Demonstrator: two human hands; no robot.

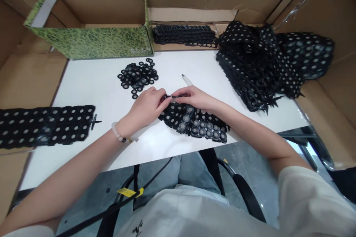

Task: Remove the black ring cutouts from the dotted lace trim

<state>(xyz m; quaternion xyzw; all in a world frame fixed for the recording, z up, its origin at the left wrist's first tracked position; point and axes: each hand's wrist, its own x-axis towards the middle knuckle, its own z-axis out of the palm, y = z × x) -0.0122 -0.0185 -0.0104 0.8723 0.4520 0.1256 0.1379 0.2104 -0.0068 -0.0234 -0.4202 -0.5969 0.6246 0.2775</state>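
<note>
Cardboard panels [33, 77] wall in my white table [83, 81]. My left grip [146, 107] and right grip [194, 98] meet, their fingertips pinched closed on the top edge of a black perforated sheet [194, 124] studded with grey discs, which lies on the table just below them. Loose black rings [137, 76] sit in a heap nearby. Pulling too hard could tear the thin sheet, a slipped pinch could scatter the heap, and my wrist could knock the slim white tool [187, 79] close by.
</note>
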